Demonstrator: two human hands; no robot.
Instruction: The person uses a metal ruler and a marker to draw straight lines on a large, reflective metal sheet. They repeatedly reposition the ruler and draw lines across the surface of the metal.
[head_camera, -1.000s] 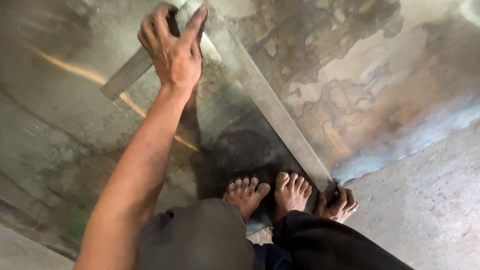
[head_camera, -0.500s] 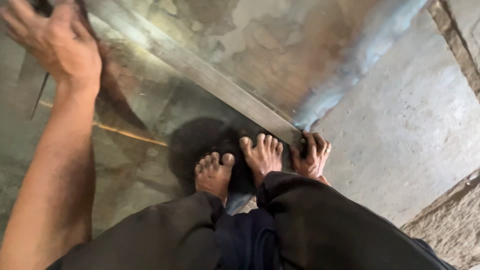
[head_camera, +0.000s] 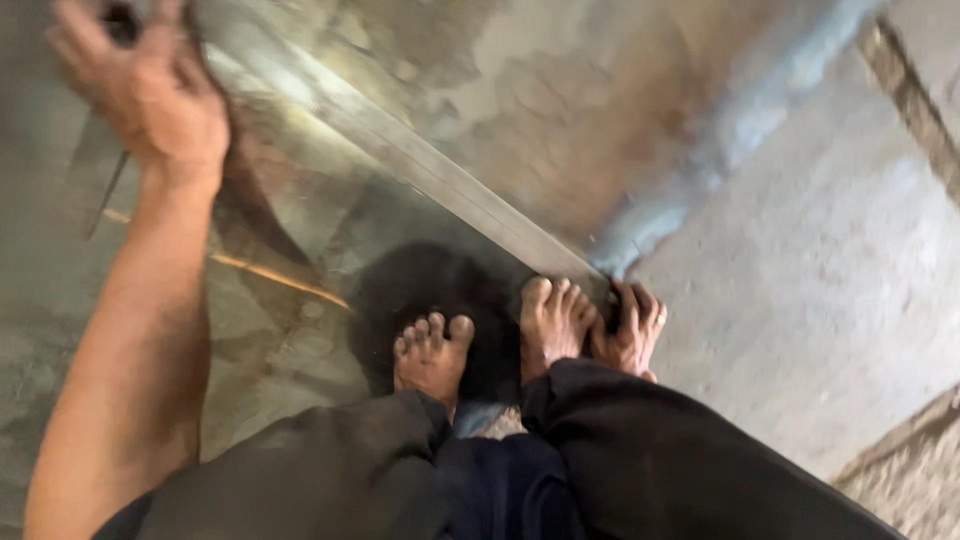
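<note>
I squat barefoot on a shiny metal sheet, left foot and right foot side by side. A long flat metal straightedge lies slanted across the sheet from the upper left down to my right foot. My left hand is stretched out at the upper left near the bar's far end, fingers closed round a small dark tool; it is blurred. My right hand sits beside my right foot, fingers curled over the bar's near end.
Stained, patchy floor lies beyond the straightedge. Pale rough concrete spreads to the right, with a raised edge at the lower right. My dark trousers fill the bottom of the view.
The view has swung to the right, so my left hand and the straightedge now sit further left in frame. Both hands keep their hold and my feet have stayed put.
</note>
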